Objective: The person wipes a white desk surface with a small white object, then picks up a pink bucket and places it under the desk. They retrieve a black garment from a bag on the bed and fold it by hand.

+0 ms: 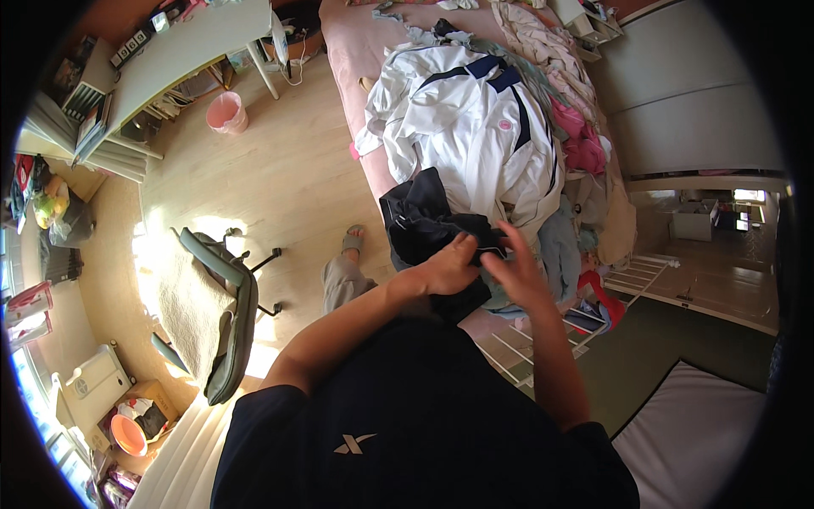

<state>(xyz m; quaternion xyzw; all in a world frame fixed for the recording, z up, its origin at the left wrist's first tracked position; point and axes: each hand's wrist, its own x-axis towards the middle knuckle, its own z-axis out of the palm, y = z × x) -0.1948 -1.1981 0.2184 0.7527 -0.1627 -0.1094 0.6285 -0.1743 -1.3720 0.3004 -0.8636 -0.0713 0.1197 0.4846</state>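
A black garment (416,223) lies bunched at the near edge of the bed, one part of it hanging towards my body. My left hand (450,264) grips its upper edge, with the thumb on top. Just right of that, my right hand (516,270) has its fingers spread at the garment's edge; whether they pinch the cloth cannot be told. Beyond the black garment, a white jacket (458,140) with dark navy panels and a small pink round mark is spread over other clothes. Bright pink clothing (579,140) lies to its right, and a blue-grey garment (559,248) nearer.
The bed (346,70) has a pink sheet and more rumpled clothes. A white metal rack (509,356) stands close on the right, with red and blue cloth on it. An office chair (238,312) is at the left, a pink waste bin (226,114) and white desk (197,48) farther off.
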